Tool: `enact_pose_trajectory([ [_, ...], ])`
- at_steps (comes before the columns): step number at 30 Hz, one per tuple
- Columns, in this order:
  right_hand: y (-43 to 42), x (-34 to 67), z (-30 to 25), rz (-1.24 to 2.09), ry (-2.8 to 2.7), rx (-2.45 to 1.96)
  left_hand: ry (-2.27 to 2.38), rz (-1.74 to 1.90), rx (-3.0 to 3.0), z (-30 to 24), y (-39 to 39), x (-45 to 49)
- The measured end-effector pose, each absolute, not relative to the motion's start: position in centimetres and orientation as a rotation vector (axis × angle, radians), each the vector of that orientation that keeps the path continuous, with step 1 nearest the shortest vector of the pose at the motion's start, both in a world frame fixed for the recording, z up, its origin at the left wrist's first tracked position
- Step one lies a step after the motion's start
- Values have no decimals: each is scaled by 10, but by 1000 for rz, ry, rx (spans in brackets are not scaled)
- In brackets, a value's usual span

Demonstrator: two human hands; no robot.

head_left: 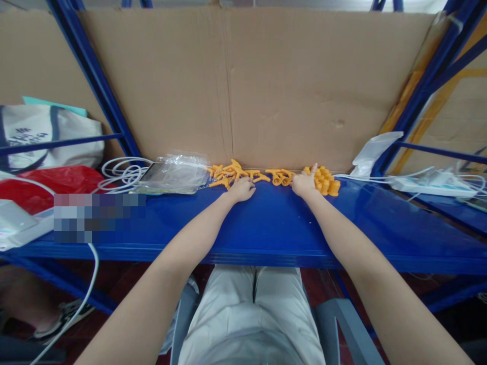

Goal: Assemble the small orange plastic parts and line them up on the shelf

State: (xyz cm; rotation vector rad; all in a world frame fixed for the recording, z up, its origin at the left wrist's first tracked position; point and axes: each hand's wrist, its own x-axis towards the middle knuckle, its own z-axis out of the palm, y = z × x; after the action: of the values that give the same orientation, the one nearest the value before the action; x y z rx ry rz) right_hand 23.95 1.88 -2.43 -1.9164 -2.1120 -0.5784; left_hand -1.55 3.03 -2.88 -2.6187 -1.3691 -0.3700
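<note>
Pieces of orange plastic (232, 175) lie scattered on the blue shelf (266, 228), right at the foot of the cardboard sheet (266, 91). My left grip (243, 190) rests curled on their near edge, below the cardboard's centre crease; whether it holds one, I cannot tell. My right grip (304, 183), further right along the cardboard's foot, touches a stacked cluster (327, 181), one finger stretched out, the rest curled, anything inside hidden.

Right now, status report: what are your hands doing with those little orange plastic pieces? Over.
Left hand on scattered orange plastic pieces. Right hand touching stacked orange plastic pile. Grips unclear. Clear plastic bag alongside, left.
</note>
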Motion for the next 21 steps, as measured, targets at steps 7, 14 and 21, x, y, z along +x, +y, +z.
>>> enact_pose_trajectory([
  [7, 16, 239, -22, -591, -2153, -1954, -1438, -441, -2562, -21, 24, -15],
  [14, 8, 235, -21, -614, -2150, -1915, -1567, -401, -2484, -19, 18, -15],
  [21, 4, 236, -15, -559, -2139, -1868, -1624, -294, -2412, -15, 12, -13],
])
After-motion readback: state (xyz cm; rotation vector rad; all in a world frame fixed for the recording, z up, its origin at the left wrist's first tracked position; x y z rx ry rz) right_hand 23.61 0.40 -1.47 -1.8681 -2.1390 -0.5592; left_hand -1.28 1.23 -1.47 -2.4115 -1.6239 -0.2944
